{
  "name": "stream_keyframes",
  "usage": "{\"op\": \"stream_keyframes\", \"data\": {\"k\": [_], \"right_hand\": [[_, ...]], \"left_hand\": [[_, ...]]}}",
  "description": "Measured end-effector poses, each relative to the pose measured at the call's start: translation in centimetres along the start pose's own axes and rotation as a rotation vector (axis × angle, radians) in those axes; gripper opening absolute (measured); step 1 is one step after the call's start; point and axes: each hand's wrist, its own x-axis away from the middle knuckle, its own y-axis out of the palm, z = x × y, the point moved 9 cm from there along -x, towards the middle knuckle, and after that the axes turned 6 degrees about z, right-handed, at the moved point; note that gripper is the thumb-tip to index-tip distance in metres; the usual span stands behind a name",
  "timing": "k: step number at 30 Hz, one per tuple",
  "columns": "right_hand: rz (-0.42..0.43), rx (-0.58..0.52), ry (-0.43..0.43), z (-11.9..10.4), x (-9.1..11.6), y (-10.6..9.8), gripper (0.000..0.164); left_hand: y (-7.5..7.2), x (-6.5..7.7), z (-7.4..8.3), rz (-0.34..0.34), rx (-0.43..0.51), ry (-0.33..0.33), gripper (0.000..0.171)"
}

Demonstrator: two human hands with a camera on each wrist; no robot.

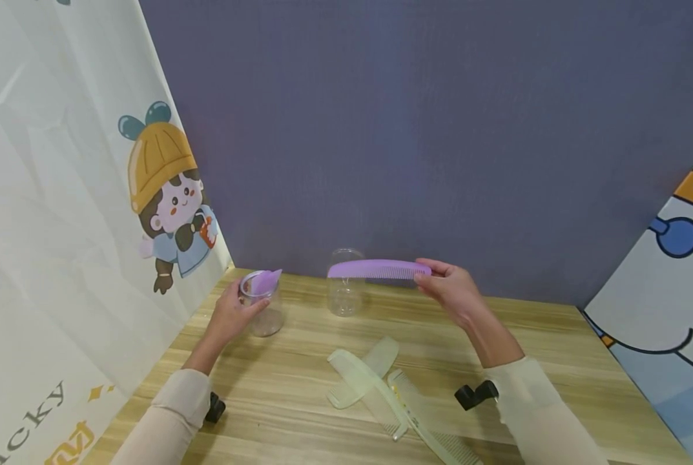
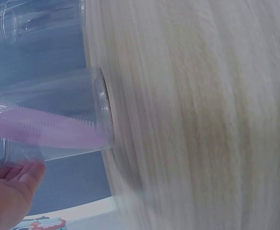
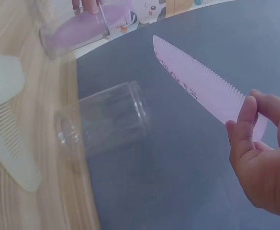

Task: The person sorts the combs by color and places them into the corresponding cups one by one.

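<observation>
My left hand (image 1: 231, 315) grips a clear jar (image 1: 268, 321) near its rim at the table's left back. Inside that jar leans a purple comb (image 2: 49, 128), its upper end poking out past the rim. A second purple comb (image 1: 375, 268) is pinched at one end by my right hand (image 1: 455, 294). It is held in the air roughly level, teeth downward, and crosses in front of another clear jar (image 1: 345, 301) in the head view. The right wrist view shows dark lettering on this comb (image 3: 190, 81). That other jar stands upright, with nothing visible inside.
Three pale green combs lie on the wooden table (image 1: 288, 413): two crossed, one comb (image 1: 382, 355) beneath another comb (image 1: 360, 381), and a third comb (image 1: 427, 426) closer to me. A dark panel (image 1: 381, 129) rises behind, with cartoon-printed white panels (image 1: 50, 194) at both sides.
</observation>
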Motion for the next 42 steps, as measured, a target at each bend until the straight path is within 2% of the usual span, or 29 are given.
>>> {"op": "stream_keyframes", "data": {"k": [9, 17, 29, 37, 42], "right_hand": [[-0.007, -0.025, -0.017, -1.3, -1.0, 2.4, 0.060], [-0.007, 0.024, -0.027, -2.1, -2.2, 5.7, 0.052], [0.005, 0.010, -0.013, -2.1, -3.8, 9.8, 0.046], [0.000, 0.002, -0.021, -1.7, -4.6, 12.2, 0.043], [0.006, 0.051, -0.012, -1.6, -4.8, 13.3, 0.037]], "left_hand": [[0.0, 0.0, -0.3, -0.008, 0.017, -0.012, 0.083], [0.2, 0.1, -0.6, -0.019, 0.015, -0.021, 0.085], [0.0, -0.2, -0.3, 0.006, 0.009, -0.013, 0.082], [0.1, -0.2, -0.3, -0.014, 0.021, -0.028, 0.084], [0.0, -0.1, -0.1, -0.013, 0.020, -0.019, 0.085]]}}
